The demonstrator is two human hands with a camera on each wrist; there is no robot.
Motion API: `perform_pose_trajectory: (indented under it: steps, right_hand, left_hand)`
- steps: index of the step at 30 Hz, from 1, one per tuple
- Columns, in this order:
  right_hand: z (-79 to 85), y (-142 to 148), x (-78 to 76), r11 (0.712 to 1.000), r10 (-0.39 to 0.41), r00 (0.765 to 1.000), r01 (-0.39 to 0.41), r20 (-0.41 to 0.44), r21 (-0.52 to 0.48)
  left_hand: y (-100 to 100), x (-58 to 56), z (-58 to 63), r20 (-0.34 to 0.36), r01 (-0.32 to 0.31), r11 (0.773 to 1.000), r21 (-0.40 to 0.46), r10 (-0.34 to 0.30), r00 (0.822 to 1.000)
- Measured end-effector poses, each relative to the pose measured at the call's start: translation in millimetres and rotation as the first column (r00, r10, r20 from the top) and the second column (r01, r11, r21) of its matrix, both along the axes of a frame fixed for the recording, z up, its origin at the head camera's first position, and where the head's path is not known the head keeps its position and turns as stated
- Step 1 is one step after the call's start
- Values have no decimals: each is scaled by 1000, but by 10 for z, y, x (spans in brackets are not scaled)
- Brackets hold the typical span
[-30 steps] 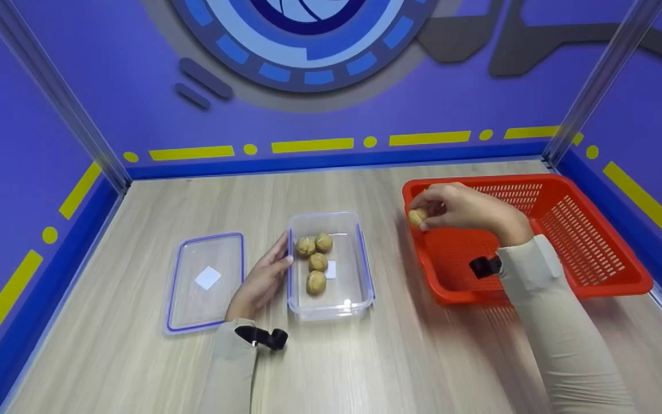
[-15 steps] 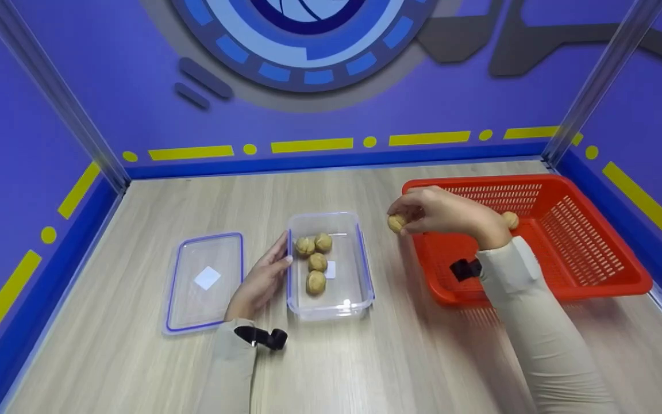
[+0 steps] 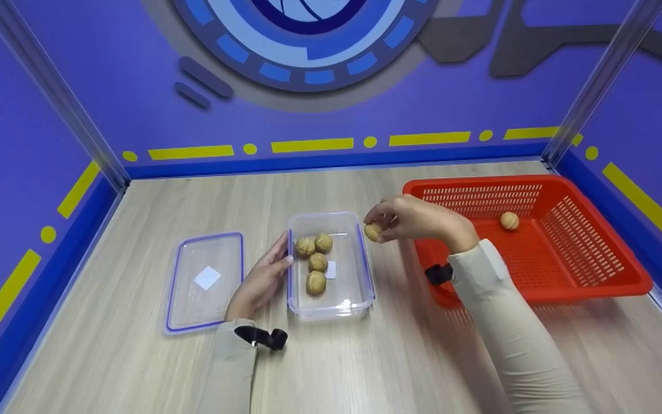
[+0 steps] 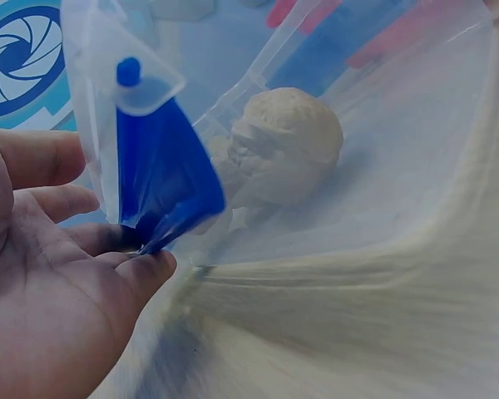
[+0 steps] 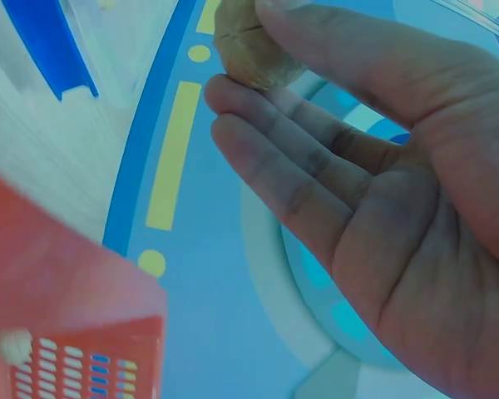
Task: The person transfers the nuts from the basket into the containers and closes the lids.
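Observation:
My right hand (image 3: 414, 221) pinches a walnut (image 3: 373, 232) between thumb and fingertips, just beside the right rim of a clear plastic container (image 3: 345, 305). That walnut also shows at the top of the right wrist view. Several walnuts (image 3: 317, 263) lie inside the container, toward its left side. My left hand (image 3: 262, 284) rests along the container's left wall, fingers fairly straight. In the left wrist view its fingertips touch the hanging blue side clip (image 4: 166, 174). One more walnut (image 3: 509, 221) sits in the red plastic basket (image 3: 595, 253) on the right.
A clear lid (image 3: 207, 305) with a blue seal and a white label lies flat left of my left hand. Blue-purple panels (image 3: 331, 126) enclose the wooden table (image 3: 331, 368) at the back and sides.
My right hand has carried the walnut leftward, out from over the basket to the container's right rim. The walnut left in the basket has come into sight. My left hand stays put.

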State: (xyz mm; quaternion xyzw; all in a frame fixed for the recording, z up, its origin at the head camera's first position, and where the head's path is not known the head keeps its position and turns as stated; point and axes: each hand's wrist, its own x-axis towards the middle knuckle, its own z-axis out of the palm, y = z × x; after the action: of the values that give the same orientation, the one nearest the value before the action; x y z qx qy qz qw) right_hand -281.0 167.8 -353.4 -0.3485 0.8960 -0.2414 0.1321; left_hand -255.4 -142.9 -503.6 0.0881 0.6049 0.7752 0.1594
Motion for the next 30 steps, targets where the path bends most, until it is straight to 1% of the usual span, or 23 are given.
perform_pose_trajectory:
  steps: [5,10,16,21,24,27,30]
  right_hand:
    - [-54,-101,-22,1000,3,1000,-3,18,7]
    - [-91,-217,-30,1000,18,1000,-17,21,-13]
    - [-153,-361,-53,999,31,998,-30,56,-20]
    - [-244,-455,-101,998,57,997,-56,46,-24]
    - [-288,-509,-126,998,52,997,-51,53,-25]
    - [-323,-564,-146,999,32,997,-31,70,-19]
    - [-365,-620,-161,999,31,996,-29,82,-18]
  left_hand:
    - [1,-3,-8,-1,10,1000,10,-10,1000]
    - [-1,1,-3,3,10,1000,18,-10,1000]
    - [0,2,0,-4,14,1000,23,-14,1000]
    - [4,-4,-4,-10,18,1000,22,-18,1000]
    - [3,-8,-8,-17,20,1000,20,-20,1000]
    - [6,-11,-9,-12,18,1000,20,-18,1000]
    - [4,-10,-10,-6,16,1000,19,-16,1000]
